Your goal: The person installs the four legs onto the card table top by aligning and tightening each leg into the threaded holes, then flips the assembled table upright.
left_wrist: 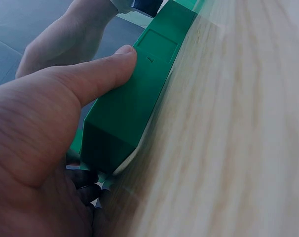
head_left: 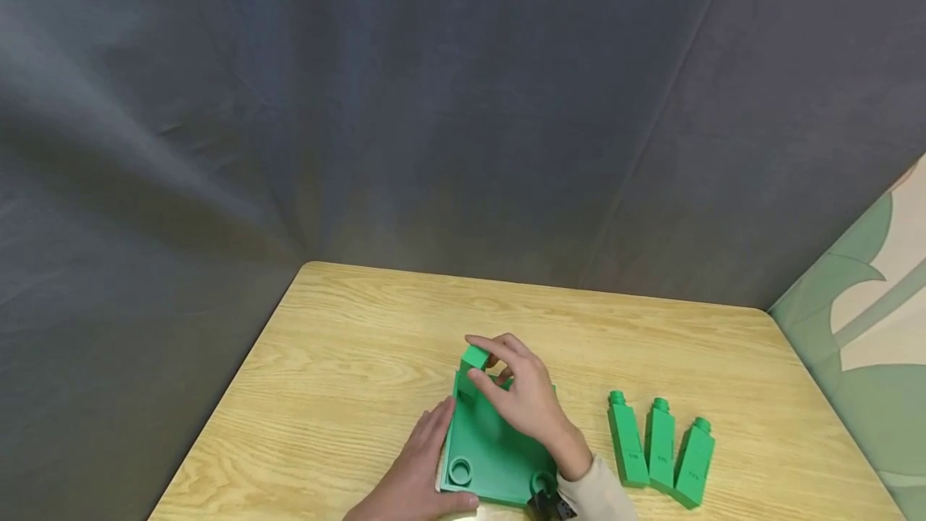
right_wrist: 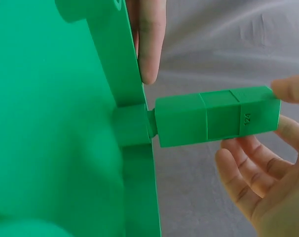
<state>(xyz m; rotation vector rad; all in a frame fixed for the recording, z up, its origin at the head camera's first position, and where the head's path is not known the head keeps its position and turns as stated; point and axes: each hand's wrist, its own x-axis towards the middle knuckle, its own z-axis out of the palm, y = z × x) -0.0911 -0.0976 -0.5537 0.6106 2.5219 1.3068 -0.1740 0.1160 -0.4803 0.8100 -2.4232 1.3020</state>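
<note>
A square green tabletop [head_left: 499,449] with round sockets at its corners lies underside up on the table. My left hand [head_left: 415,465] holds its left corner, fingers along the left side and thumb [left_wrist: 102,74] against the outer rim. At the far left corner a square green table leg [right_wrist: 221,118], marked 124, stands upright, its narrow neck at the mouth of a socket [right_wrist: 132,126]. My right hand [head_left: 531,396] holds the leg near its free end between thumb and fingers. The leg's threads are mostly hidden inside the socket.
Three more green legs [head_left: 661,445] lie side by side on the wooden table [head_left: 347,360], right of the tabletop. A dark grey curtain [head_left: 463,103] hangs behind the table, and a leaf-patterned cloth [head_left: 882,392] is at the far right.
</note>
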